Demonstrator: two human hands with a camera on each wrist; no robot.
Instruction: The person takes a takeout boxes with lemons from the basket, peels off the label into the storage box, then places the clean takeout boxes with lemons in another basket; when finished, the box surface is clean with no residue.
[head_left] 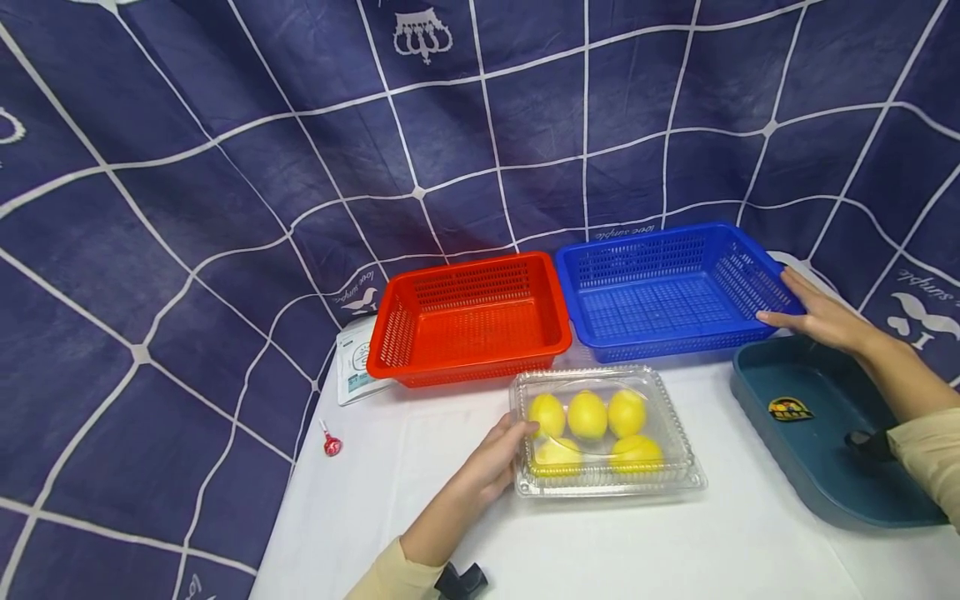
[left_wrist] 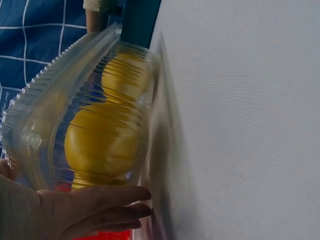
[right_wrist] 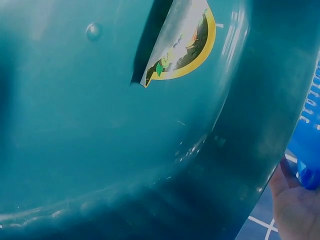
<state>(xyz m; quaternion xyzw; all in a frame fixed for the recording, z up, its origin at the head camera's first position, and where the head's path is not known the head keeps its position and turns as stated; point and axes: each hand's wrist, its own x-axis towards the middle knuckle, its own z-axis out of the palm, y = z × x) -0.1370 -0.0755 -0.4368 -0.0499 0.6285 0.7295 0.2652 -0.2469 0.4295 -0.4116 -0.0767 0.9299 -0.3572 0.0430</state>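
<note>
A clear plastic clamshell box (head_left: 678,417) with several lemons (head_left: 587,415) inside sits on the white table. My left hand (head_left: 491,458) holds its left side, thumb over the lid's edge and fingers low along the side. In the left wrist view the fingers (left_wrist: 100,207) lie against the box beside the lemons (left_wrist: 102,140). At the right end of the blue basket (head_left: 652,304), my right hand (head_left: 828,317) grips the front corner between thumb and fingers. The right wrist view shows only part of that hand (right_wrist: 297,210), next to the blue rim.
Left of the blue basket stands a red basket (head_left: 480,333). A dark teal basin (head_left: 825,450) with a fruit sticker (head_left: 790,408) lies under my right forearm. A wrapped lollipop (head_left: 332,443) and a white packet (head_left: 356,362) are at the left. Blue checked cloth (head_left: 525,125) hangs behind.
</note>
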